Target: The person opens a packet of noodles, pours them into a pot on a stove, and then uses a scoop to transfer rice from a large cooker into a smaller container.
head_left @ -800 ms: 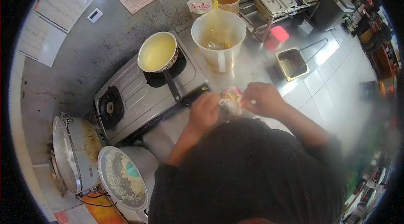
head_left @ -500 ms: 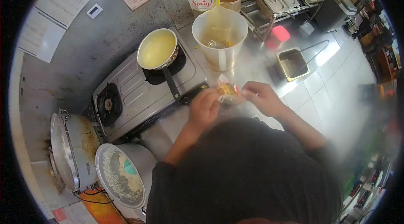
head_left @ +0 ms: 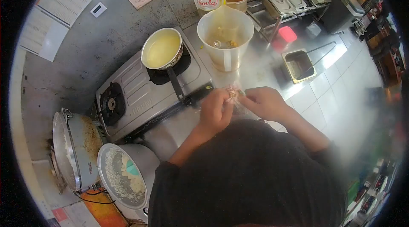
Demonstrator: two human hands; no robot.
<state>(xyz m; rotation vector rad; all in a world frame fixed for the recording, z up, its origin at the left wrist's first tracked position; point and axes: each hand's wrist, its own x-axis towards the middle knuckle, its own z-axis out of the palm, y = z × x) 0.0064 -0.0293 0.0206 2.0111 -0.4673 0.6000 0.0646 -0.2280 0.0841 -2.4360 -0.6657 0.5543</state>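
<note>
My left hand (head_left: 215,110) and my right hand (head_left: 265,103) meet in front of my body, fingers closed on a small plastic bag (head_left: 233,93). Its gathered, whitish-pink top shows between the fingertips; the lower part is mostly hidden by my hands. Just beyond them stands a large translucent plastic jug (head_left: 227,61) with some yellow bits inside. To the left, a white saucepan (head_left: 162,49) of pale yellow liquid sits on the gas stove (head_left: 138,99), its black handle pointing toward my left hand.
A rice pot (head_left: 149,163) with a turquoise scoop (head_left: 132,168) stands at lower left beside a larger metal pot (head_left: 89,154). On the right are a square metal basket (head_left: 299,66), a pink-lidded container (head_left: 287,35) and steel food pans (head_left: 277,0). A Sovia pouch (head_left: 207,3) stands behind the jug.
My hands have come closer together over the bag. Its top, spread wider before with yellow-orange contents showing, is now bunched between my fingers.
</note>
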